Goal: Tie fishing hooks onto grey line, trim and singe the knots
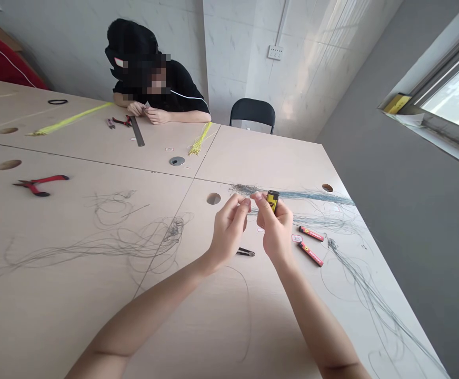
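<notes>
My left hand (231,226) is closed in a pinch, thumb against forefinger, over the middle of the table. A thin dark thread (249,308) curves down from below that hand; what lies between its fingertips is too fine to make out clearly. Just right of it, my right hand (272,226) is closed around a yellow and black lighter (272,199), standing upright in the fingers. Its thumb and forefinger tips meet close to the left fingertips. Small black snips (246,252) lie on the table below and between the hands, partly covered by the left one.
Two red lighters (311,233) lie right of my hands. Bundles of blue-green thread (312,197) and loose grey thread (95,246) spread over the table (56,321). Red-handled pliers (42,184) lie left. Across sits a person in black (186,89), near yellow thread (200,139).
</notes>
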Motion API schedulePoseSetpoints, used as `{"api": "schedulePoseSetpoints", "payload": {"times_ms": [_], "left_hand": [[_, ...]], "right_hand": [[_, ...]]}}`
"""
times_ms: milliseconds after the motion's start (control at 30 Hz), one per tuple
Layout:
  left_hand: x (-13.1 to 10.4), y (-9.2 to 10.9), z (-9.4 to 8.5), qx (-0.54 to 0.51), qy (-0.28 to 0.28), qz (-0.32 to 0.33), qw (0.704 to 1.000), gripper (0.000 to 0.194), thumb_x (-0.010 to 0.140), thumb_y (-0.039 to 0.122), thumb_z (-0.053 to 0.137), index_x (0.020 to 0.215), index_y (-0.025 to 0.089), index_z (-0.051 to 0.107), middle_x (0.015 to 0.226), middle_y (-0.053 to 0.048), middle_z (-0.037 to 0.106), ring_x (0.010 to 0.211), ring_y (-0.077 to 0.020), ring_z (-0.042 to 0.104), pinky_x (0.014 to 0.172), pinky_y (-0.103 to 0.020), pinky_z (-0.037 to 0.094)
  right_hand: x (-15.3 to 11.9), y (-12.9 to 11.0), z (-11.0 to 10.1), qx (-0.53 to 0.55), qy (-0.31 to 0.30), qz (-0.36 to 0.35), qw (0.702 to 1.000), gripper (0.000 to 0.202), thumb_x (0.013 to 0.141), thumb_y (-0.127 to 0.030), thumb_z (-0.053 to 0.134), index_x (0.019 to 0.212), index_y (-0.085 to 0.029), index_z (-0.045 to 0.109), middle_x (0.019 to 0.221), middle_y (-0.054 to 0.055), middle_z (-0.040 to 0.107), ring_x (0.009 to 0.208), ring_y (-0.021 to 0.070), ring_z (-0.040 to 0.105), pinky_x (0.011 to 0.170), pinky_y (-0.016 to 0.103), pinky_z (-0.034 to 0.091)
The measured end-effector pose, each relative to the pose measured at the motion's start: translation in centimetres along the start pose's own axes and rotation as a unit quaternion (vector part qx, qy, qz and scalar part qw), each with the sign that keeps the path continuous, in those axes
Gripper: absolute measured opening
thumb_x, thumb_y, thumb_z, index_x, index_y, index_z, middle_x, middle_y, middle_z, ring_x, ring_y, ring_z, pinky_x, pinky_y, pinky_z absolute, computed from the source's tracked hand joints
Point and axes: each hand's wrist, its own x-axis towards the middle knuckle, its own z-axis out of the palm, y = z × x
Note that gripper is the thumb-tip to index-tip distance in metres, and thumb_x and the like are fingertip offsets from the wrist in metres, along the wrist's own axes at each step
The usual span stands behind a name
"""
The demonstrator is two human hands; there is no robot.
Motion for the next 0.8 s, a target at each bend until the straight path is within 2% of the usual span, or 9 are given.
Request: {"api": "schedulePoseSetpoints", "payload": {"times_ms": [200,300,400,467,533,600,700,800], "left_hand": [[0.3,0.4,-0.4,0.021,-0.031,-0.025,0.999,0.035,0.095,0.044,0.052,0.070,0.021,0.045,0.058,0.006,0.029,0.049,-0.0095,0.025,0.047,-0.026,0.023],[0.8,0.8,-0.9,0.075,-0.024,-0.034,0.996,0.037,0.098,0.049,0.043,0.074,0.022,0.051,0.060,0.004,0.033,0.054,-0.0128,0.033,0.052,-0.027,0.031],[1.3,1.1,-1.4,0.190,0.051,0.033,0.980,0.027,0.096,0.044,0.047,0.083,0.023,0.058,0.079,-0.002,0.053,0.082,-0.0193,0.052,0.077,-0.033,0.043],[1.4,1.2,-1.6,0.267,0.108,0.100,0.953,0.016,0.092,0.038,0.055,0.086,0.024,0.061,0.100,-0.005,0.059,0.106,-0.0235,0.051,0.097,-0.040,0.040],[1.4,1.3,-1.6,0.315,0.124,0.139,0.931,0.012,0.090,0.035,0.060,0.085,0.025,0.064,0.110,-0.006,0.059,0.117,-0.0257,0.048,0.107,-0.045,0.033],[1.3,1.1,-1.6,0.330,0.103,0.149,0.926,0.012,0.090,0.034,0.062,0.083,0.025,0.066,0.110,-0.006,0.060,0.120,-0.0263,0.047,0.109,-0.046,0.032],[1.3,0.7,-1.5,0.311,0.058,0.134,0.939,0.012,0.091,0.035,0.063,0.086,0.026,0.070,0.111,-0.006,0.062,0.120,-0.0259,0.048,0.106,-0.044,0.037],[1.4,0.4,-1.5,0.297,0.048,0.127,0.945,0.012,0.091,0.034,0.064,0.087,0.025,0.070,0.110,-0.007,0.064,0.118,-0.0252,0.050,0.104,-0.043,0.040]], "right_hand": [[0.3,-0.4,-0.4,0.020,-0.014,0.034,0.999,0.026,0.075,-0.039,0.077,0.070,-0.018,0.062,0.055,-0.008,0.032,0.051,0.0073,0.025,0.047,0.023,0.024],[0.5,-0.7,-0.6,0.040,-0.003,0.059,0.997,0.025,0.071,-0.037,0.077,0.069,-0.018,0.061,0.052,-0.009,0.029,0.050,0.0070,0.022,0.046,0.024,0.021],[0.7,-0.8,-0.7,0.042,0.016,0.063,0.997,0.025,0.070,-0.037,0.077,0.069,-0.018,0.061,0.051,-0.010,0.026,0.049,0.0069,0.020,0.046,0.025,0.019],[0.8,-0.9,-0.7,0.042,0.025,0.060,0.997,0.026,0.070,-0.039,0.078,0.070,-0.018,0.060,0.051,-0.010,0.025,0.049,0.0068,0.020,0.046,0.025,0.019],[0.8,-0.9,-0.7,0.044,0.030,0.063,0.997,0.027,0.071,-0.039,0.077,0.071,-0.018,0.061,0.052,-0.010,0.025,0.048,0.0068,0.019,0.046,0.025,0.019],[0.8,-0.8,-0.5,0.048,0.033,0.069,0.996,0.027,0.071,-0.039,0.077,0.072,-0.018,0.061,0.051,-0.011,0.024,0.048,0.0067,0.018,0.046,0.026,0.018],[0.6,-0.7,-0.1,0.056,0.033,0.077,0.995,0.028,0.070,-0.040,0.077,0.071,-0.018,0.059,0.051,-0.011,0.022,0.048,0.0065,0.016,0.046,0.026,0.016],[0.4,-0.3,0.3,0.064,0.038,0.081,0.994,0.032,0.069,-0.039,0.077,0.065,-0.020,0.053,0.051,-0.011,0.021,0.048,0.0064,0.015,0.045,0.026,0.015]]}}
